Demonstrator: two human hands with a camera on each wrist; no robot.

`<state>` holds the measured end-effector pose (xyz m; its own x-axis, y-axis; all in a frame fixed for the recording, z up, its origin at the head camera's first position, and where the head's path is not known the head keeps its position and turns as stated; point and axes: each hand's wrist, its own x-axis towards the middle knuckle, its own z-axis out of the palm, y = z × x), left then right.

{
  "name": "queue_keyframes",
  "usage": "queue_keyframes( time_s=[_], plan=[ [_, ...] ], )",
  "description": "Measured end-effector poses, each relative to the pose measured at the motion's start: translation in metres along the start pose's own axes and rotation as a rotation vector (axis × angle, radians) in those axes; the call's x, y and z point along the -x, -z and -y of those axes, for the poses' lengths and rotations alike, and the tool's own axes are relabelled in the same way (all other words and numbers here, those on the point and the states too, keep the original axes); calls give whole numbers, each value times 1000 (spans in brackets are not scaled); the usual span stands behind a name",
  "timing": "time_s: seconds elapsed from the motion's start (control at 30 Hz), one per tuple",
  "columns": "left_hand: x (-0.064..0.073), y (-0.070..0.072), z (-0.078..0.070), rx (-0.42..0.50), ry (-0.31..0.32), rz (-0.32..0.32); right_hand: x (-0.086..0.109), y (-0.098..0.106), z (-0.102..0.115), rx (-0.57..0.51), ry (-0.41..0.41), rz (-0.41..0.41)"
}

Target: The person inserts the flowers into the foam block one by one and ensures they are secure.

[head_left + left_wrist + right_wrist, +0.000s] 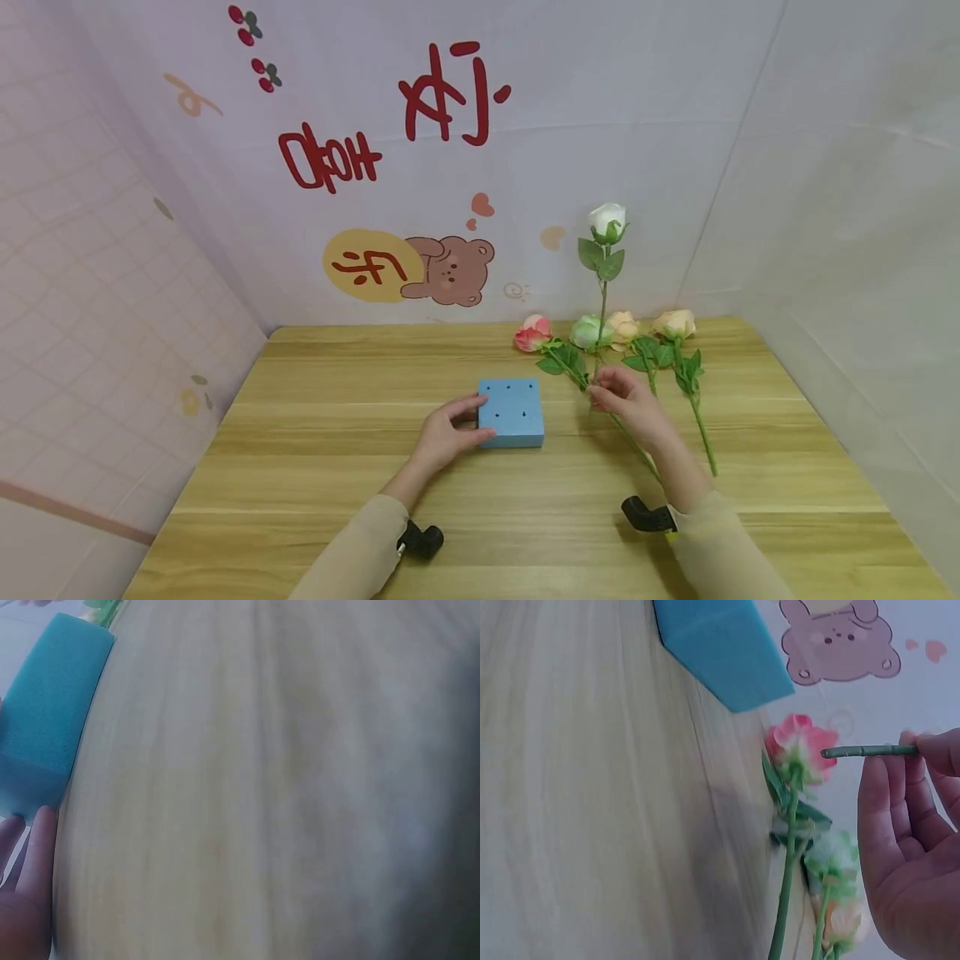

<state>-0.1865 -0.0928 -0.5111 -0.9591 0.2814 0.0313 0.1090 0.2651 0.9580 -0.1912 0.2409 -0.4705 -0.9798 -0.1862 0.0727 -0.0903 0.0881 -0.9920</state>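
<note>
Head view: blue block [511, 414] sits on the bench [337, 400], five holes [508, 387] showing in its top. Left hand [447, 433] rests at the block's left side, thumb and forefinger spread along that edge, not wrapped round it. Right hand [630, 404], to the block's right, pinches the white rose [604, 283] low on its stem, bloom uppermost. Pink rose [533, 333], green rose [587, 332] and two peach roses [675, 325] lie right of and beyond the block. Risks, my reading: low pinch under a bulky bloom, so the stem could swivel or slip; block braced from one side, so a knock could slide it; right forearm could drag loose stems.

Left wrist view: fingertips [45, 817] meet an end of the block, contact less sure from above. Holes don't show; neither does the white rose. Pressure can't be told; if light, the block could skid.

Right wrist view: stem's lower tip [832, 753] juts bare past thumb and fingers, a detail hard to make out from the head. It stands apart from the block, whose holes are out of sight. Blunt tip could catch if knocked against the block's edge, I judge. Pink rose overlaps the tip in this line of sight; gap unclear.
</note>
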Motion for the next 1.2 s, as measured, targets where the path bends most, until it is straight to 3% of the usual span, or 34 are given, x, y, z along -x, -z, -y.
queue_keyframes(
  time_s=[0.37, 0.7, 1.2],
  plan=[
    [-1, 0, 0, -2, 11, -1, -23, -40, 5, 44, 124, 53],
    [-2, 0, 2, 18, 14, -6, -40, -74, 16, 101, 132, 65],
    [-1, 0, 1, 25, 6, -12, -59, -101, 23, 160, 138, 66]
  ],
)
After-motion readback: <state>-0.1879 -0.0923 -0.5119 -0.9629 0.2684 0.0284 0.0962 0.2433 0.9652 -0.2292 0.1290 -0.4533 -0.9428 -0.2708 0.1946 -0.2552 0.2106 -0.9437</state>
